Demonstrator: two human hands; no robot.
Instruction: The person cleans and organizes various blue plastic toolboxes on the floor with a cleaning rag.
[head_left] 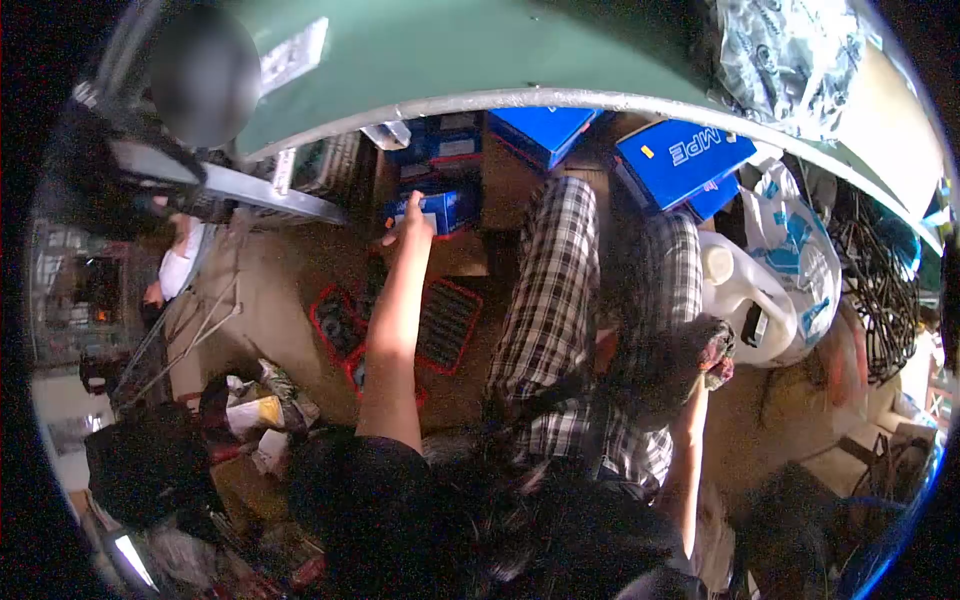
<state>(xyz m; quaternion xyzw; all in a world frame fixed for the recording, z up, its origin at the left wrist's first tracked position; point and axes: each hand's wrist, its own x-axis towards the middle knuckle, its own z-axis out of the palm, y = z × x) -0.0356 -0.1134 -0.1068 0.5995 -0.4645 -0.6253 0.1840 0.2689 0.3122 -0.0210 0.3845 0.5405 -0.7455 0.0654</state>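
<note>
1. Your left hand [412, 222] is stretched out at arm's length toward 12 o'clock, under the edge of the green table [440, 60].
2. It rests on the top edge of a small blue box [447, 208]. Fingers look curled over that edge, but they're too small and blurred, so I can't tell if they're actually clamped on it or just touching.
3. That blue box sits on the floor under the table, approx. centre-top of view, w/ more blue boxes stacked just behind it at 12.
4. Your right hand [712, 352] is at about 3 o'clock from centre, resting on your right knee. Fingers are folded together around a dark bundle of cloth [668, 368], which lies on your lap.
5. Your legs in checked trousers [545, 290] run up toward 12 between the two hands.
6. At 9 o'clock from your left forearm, red-rimmed trays [447, 325] lie flat on the brown floor, partly hidden by the arm.
7. A big blue box marked MPE [680, 155] sits at 1 o'clock, near the table rim. Just beside it at 2–3 o'clock: a white jug [745, 295] and a white-and-blue plastic bag [800, 250].
8. Black cables [880, 290] are heaped at 3 o'clock, far right.
9. Another person [180, 260] is at 10 o'clock, well apart from your hands.
</note>
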